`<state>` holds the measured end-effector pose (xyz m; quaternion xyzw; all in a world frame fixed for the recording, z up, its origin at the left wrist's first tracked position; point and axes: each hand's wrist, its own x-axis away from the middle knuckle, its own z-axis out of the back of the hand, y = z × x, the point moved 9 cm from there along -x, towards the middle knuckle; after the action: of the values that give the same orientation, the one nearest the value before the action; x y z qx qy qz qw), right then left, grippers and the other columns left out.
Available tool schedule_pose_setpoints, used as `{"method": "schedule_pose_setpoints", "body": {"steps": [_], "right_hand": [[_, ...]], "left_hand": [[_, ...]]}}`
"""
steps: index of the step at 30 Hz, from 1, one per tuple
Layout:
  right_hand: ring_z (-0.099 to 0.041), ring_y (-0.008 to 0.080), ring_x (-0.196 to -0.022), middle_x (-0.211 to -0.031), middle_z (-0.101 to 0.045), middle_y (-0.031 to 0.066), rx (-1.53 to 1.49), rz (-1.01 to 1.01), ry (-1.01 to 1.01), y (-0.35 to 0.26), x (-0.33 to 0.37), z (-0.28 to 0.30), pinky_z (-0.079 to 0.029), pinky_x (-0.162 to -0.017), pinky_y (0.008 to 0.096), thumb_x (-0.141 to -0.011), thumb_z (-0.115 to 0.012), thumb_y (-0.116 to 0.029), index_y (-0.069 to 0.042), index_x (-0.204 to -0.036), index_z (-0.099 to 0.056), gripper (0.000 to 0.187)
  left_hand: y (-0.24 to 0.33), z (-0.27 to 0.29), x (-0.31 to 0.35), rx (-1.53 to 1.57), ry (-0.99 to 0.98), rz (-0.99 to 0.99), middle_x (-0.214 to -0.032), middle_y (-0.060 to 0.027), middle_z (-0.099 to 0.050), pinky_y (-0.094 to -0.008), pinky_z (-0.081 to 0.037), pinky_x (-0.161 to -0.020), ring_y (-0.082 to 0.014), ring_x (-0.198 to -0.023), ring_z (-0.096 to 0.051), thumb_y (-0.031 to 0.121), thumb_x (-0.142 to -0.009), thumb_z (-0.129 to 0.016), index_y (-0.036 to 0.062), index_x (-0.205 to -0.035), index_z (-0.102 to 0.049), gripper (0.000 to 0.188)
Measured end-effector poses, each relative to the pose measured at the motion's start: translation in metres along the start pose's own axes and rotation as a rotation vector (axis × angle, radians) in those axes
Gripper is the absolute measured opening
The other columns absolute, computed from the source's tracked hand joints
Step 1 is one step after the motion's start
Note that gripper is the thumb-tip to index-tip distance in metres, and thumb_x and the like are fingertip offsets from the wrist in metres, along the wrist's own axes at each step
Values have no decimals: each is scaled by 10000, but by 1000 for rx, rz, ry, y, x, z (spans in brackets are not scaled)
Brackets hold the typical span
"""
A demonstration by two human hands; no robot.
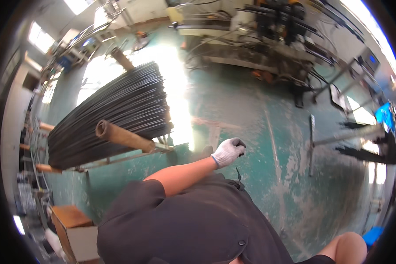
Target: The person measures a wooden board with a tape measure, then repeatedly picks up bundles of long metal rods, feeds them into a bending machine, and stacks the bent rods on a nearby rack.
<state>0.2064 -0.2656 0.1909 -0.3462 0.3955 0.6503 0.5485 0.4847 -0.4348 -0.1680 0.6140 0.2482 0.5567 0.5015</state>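
My left hand (229,152) reaches across in front of my body, in a white knit glove with dark fingertips. Its fingers are loosely bent and a little apart, and nothing shows in them. Below it hangs the dark shirt (198,220) I wear, with a small dark cord (238,174) at its hem. Of my right arm only a bare bent part (350,247) appears at the lower right; the right hand is out of the picture. Nearest on the left lies a large stack of thin black rods or strips (114,110) on a rack.
Brown cardboard tubes (125,136) stick up beside the stack. A cardboard box (77,235) sits at the lower left. Blurred machinery (259,53) spans the far side. On the right, a metal stand (311,145) and black strips (365,154) rise from the worn green floor (246,114).
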Motion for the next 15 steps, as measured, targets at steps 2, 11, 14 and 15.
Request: {"method": "schedule_pose_setpoints", "body": {"steps": [2, 11, 14, 15], "right_hand": [[-691, 275, -1001, -1126, -731, 75, -325, 51, -76, -53, -15, -59, -538, -858, 408, -968, -611, -523, -190, -1170, -747, 413], [-681, 239, -1043, -1176, -729, 50, -1400, 518, -77, -297, -137, -151, -528, -894, 369, -1022, -606, -425, -195, -1229, -732, 334], [-677, 227, -1057, -1193, -728, 42, -1676, 710, 144, -318, -182, -122, -525, -906, 356, -1040, -604, -392, -197, -1248, -727, 311], [-676, 223, -1061, -1198, -728, 39, -1759, 791, 255, -320, -195, -106, -524, -910, 351, -1046, -604, -381, -197, -1255, -725, 303]], "left_hand": [[-22, 60, 1, 107, 195, -23, -969, -108, -747, -312, -569, -841, -167, -887, -705, 144, -969, -631, -27, -1173, -718, 280], [-68, 297, 55, -459, 719, -296, -883, -101, -746, -337, -583, -771, -172, -855, -726, 143, -945, -648, 7, -1058, -735, 196], [-104, 350, 66, 191, 824, -63, -830, -104, -738, -323, -555, -717, -179, -744, -696, 169, -895, -643, 15, -1001, -734, 208], [-115, 360, 69, 184, 827, -105, -839, -106, -741, -318, -554, -720, -175, -745, -693, 184, -906, -646, 11, -1020, -736, 226]]}}
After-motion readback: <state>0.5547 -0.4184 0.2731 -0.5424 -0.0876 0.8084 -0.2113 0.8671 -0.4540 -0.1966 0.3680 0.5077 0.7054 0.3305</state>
